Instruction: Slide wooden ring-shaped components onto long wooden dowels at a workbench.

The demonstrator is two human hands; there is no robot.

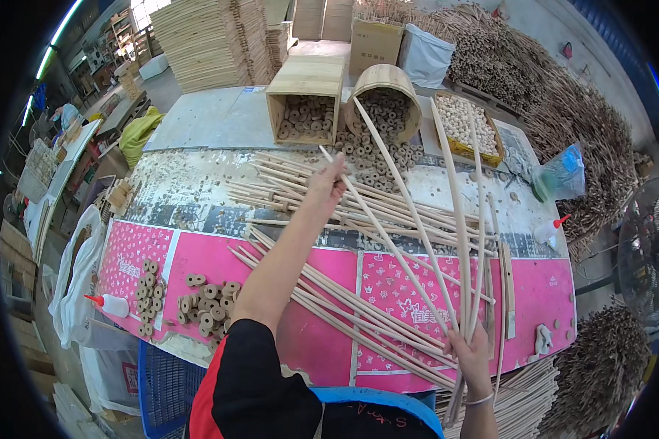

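Note:
My right hand [471, 357] is closed round the lower part of several long, pale wooden sticks [460, 219], which fan out upward and away from me. My left hand [325, 184] reaches forward over the table, its fingers closed near the far end of one thin stick [384, 223]. That stick slants back to the bunch in my right hand. Below my left hand, more loose sticks [285, 192] lie across the table, and another row [344, 307] rests on the pink covering.
Wooden rings [211, 301] lie piled at left beside a red-tipped glue bottle [113, 304]. Behind are a square wooden box [304, 77] and a tipped wooden bucket [383, 76] spilling rings, and a yellow crate [499, 155] of small pale pieces. Another bottle [548, 231] stands right, near a fan [644, 249].

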